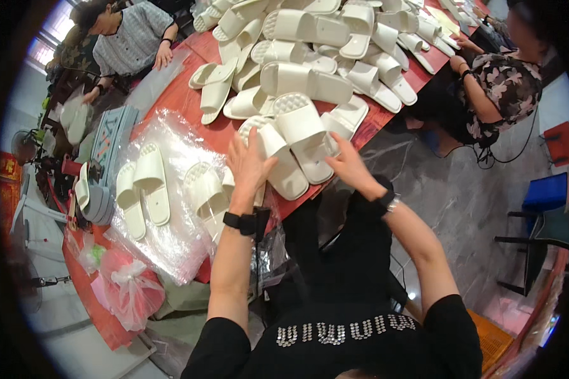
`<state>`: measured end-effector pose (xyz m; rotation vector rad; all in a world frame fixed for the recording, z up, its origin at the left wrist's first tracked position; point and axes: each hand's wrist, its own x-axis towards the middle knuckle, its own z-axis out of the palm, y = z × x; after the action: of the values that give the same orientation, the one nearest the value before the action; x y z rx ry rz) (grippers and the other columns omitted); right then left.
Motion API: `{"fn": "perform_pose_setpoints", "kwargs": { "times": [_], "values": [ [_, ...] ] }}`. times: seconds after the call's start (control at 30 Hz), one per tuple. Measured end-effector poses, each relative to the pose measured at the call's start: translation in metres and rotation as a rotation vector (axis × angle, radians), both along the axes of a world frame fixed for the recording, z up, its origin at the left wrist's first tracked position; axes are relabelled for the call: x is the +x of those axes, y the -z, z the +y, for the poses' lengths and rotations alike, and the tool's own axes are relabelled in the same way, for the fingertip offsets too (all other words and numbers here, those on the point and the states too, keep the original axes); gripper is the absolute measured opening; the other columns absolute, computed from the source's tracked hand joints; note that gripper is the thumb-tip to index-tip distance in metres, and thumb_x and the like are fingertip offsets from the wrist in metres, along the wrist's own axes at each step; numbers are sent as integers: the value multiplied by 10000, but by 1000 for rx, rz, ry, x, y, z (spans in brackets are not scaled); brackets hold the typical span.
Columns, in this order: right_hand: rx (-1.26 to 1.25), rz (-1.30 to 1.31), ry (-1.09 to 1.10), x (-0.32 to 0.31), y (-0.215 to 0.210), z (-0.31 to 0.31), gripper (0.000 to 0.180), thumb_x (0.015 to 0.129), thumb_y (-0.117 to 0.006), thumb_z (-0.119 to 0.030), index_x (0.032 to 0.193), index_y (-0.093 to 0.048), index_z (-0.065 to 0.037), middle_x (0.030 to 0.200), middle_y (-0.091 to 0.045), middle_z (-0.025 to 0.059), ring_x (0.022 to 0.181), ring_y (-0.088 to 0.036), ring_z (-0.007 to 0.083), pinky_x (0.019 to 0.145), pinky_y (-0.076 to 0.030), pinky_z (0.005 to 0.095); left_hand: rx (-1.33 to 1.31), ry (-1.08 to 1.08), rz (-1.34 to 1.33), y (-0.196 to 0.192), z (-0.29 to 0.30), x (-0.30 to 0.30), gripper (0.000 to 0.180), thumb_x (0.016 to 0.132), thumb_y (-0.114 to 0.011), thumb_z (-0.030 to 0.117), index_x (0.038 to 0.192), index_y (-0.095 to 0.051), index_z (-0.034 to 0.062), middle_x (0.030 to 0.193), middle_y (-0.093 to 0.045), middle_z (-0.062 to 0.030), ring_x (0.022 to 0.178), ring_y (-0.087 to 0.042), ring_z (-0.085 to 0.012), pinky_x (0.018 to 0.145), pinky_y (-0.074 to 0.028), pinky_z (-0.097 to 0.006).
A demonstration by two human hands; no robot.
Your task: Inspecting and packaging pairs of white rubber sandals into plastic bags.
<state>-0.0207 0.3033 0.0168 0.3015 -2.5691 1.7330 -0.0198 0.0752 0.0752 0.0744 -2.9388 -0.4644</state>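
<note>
In front of me at the table's near edge lies a pair of white slide slippers, a left slipper [278, 156] and a right slipper [302, 134], with bumpy insoles and wide straps. My left hand [250, 165] is at the outer side of the left slipper, fingers spread. At the outer side of the right one is my right hand [351, 165], its thumb and fingers stretched apart. Neither hand is wrapped round a slipper. Another white pair [207, 191] lies partly behind my left hand, on clear plastic bags [177, 249].
A large heap of white slippers [310, 79] covers the far part of the red table [177, 82]. One more pair [149, 183] rests on the plastic, near blue-grey slippers [112, 139]. A pink bag [129, 287] is lower left. Two people work beyond the table; chairs [540, 218] stand right.
</note>
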Motion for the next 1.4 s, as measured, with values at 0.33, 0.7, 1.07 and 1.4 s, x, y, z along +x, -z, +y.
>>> {"fn": "perform_pose_setpoints", "kwargs": {
  "times": [0.33, 0.7, 1.07, 1.4],
  "values": [
    [135, -32, 128, -17, -1, -20, 376, 797, -433, -96, 1162, -415, -8, 1074, -476, 227, 1005, -464, 377, 842, -385, 408, 181, 116, 117, 15, -4, 7, 684, 581, -612, 55, 1221, -378, 115, 1306, -225, -277, 1049, -398, -451, 853, -379, -430],
    [-20, -381, 434, 47, -18, 152, 161, 830, -433, -100, 923, -554, -50, 643, -548, 13, 521, -506, 76, 443, -391, 221, 529, 537, 15, -3, 141, 42, 683, 586, -626, 19, 1218, -376, 81, 1323, -172, -286, 1184, -271, -441, 974, -272, -436],
    [326, -793, 477, 9, 32, 242, 221, 770, -398, -70, 936, -512, 21, 758, -597, 158, 621, -604, 191, 497, -487, 305, 656, 534, -228, 137, 231, 20, 610, 613, -596, -4, 1195, -425, 51, 1324, -212, -273, 1199, -293, -405, 972, -304, -390],
    [764, -636, 218, -9, 145, 205, 204, 800, -418, -103, 957, -445, 25, 891, -554, 307, 861, -548, 434, 744, -440, 478, 986, 158, -718, 220, 196, 8, 565, 710, -543, 111, 1242, -371, 32, 1272, -379, -182, 1150, -401, -288, 954, -308, -324]
  ]
}}
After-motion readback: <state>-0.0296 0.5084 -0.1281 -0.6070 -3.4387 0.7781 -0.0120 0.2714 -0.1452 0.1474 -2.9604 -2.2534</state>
